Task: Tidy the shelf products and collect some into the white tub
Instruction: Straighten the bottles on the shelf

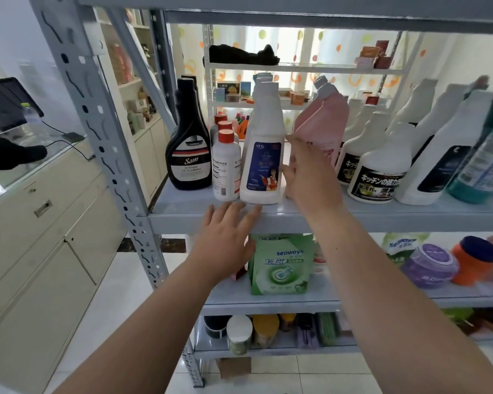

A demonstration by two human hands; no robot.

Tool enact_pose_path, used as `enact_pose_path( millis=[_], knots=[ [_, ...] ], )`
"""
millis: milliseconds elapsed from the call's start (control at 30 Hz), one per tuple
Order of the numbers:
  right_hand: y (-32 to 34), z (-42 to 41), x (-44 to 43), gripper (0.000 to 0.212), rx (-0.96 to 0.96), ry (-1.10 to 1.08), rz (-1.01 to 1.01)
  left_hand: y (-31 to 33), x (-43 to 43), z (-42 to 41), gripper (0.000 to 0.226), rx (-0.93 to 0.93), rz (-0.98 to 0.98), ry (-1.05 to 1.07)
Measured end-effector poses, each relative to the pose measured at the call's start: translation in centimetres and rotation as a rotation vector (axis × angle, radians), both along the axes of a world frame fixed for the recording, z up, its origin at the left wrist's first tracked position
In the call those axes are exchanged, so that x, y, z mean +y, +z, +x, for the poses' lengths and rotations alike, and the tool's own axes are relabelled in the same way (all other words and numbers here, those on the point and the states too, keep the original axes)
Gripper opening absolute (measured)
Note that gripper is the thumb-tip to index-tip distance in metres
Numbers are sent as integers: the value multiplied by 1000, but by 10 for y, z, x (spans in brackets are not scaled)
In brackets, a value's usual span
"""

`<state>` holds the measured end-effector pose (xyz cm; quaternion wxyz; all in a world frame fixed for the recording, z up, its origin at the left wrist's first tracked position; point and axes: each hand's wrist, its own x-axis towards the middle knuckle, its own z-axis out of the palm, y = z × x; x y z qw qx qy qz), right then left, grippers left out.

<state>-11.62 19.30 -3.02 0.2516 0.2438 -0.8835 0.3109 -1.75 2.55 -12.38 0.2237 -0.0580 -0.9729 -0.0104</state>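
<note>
On the grey metal shelf [268, 216] stand a black Sam bottle [189, 149], a small white bottle with a red cap [225, 166], a tall white bottle with a blue label [264, 155] and a tilted pink bottle [323, 120]. My left hand [225, 237] hovers with straight fingers at the shelf's front edge, below the white bottles. My right hand [305, 172] reaches between the blue-label bottle and the pink bottle, fingers spread and touching the blue-label bottle's side. No white tub is in view.
White bottles with black labels [376, 172] and green bottles [481, 166] fill the shelf's right side. A green seaways pouch [279, 265], purple and orange tubs sit one shelf down. Jars [239, 334] stand lower. A cream cabinet [40, 237] is on the left.
</note>
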Motion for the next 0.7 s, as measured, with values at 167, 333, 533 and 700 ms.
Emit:
enact_pose_path(
  millis=[167, 333, 533, 700],
  knots=[
    [-36, 11, 41, 57, 99, -148, -326, 3, 35, -16, 77, 6, -28, 1],
    [-34, -7, 57, 84, -290, -34, -444, -1, 49, -23, 84, 18, -36, 85],
    [-30, -39, 65, 79, -524, 101, -502, -3, 55, -32, 84, 36, -69, 134],
    [-28, -48, 66, 73, -573, 151, -496, -3, 56, -32, 84, -27, -85, 156]
  ],
)
